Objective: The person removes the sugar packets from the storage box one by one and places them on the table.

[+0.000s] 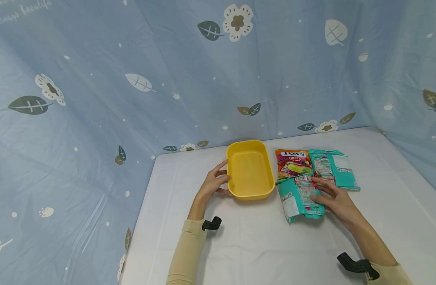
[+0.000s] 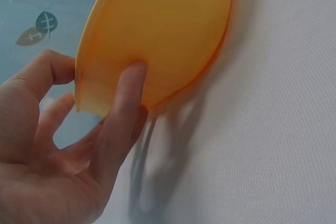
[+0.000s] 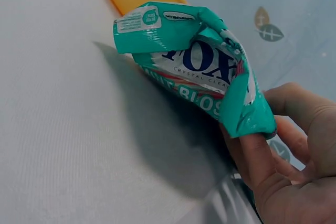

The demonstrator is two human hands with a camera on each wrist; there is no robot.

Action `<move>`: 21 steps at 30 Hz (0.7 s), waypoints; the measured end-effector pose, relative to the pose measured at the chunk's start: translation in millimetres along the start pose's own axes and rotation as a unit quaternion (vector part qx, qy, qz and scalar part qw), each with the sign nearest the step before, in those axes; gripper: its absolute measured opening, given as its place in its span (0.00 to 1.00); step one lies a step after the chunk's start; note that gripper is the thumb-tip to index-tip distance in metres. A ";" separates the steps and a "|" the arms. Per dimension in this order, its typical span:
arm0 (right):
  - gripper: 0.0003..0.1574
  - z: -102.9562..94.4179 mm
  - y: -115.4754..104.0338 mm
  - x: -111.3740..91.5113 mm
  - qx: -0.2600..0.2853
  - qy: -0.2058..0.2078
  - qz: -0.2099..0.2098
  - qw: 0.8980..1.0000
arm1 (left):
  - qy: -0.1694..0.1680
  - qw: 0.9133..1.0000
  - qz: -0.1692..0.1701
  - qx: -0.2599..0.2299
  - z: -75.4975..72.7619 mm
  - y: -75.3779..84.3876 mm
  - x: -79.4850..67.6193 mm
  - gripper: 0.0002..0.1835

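Note:
A yellow plastic tray (image 1: 251, 196) with rounded corners sits on the white tablecloth. My left hand (image 1: 213, 183) grips its left side, thumb and fingers against the wall and rim; the left wrist view shows the same hand (image 2: 79, 145) on the tray. In my right hand (image 1: 333, 200) is a teal Fox's candy bag (image 1: 300, 198), pinched at its right edge. The right wrist view shows that bag (image 3: 194, 66) tilted, with a shadow under it. Right behind it lie an orange-and-red Fox's Fruits candy bag (image 1: 292, 163) and another teal candy bag (image 1: 340, 168).
The white tablecloth (image 1: 260, 245) extends in front of the tray and to both sides. A blue curtain (image 1: 189, 99) with leaves and flowers hangs along the back and left of the table. Black mounts (image 1: 211, 223) sit at both wrists.

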State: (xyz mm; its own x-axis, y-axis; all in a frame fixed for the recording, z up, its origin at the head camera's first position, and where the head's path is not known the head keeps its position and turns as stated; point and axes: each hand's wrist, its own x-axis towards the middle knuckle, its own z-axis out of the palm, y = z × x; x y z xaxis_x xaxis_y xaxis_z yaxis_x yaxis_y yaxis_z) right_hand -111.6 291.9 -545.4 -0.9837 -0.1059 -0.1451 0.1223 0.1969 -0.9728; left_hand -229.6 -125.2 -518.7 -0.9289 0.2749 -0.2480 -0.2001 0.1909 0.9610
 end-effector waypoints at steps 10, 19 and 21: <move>0.41 -1.0 2.5 -3.3 -0.042 0.010 -0.016 0.999 | 0.000 1.000 -0.004 0.003 -0.7 -0.2 1.6 0.37; 0.42 -1.8 6.4 -3.1 -0.067 0.020 -0.018 0.997 | -0.001 1.000 -0.007 -0.002 0.3 0.0 1.3 0.37; 0.42 -2.0 6.8 -3.0 -0.071 0.022 -0.024 0.997 | -0.001 1.000 -0.006 -0.002 0.4 0.1 1.0 0.37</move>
State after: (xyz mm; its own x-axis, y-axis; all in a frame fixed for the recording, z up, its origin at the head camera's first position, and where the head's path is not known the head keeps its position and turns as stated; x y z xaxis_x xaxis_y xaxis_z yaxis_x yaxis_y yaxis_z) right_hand -108.1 295.5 -551.2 -0.9933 -0.0758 -0.0867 0.0572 0.3294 -0.9425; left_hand -230.5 -124.6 -518.9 -0.9260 0.2746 -0.2589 -0.2117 0.1900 0.9587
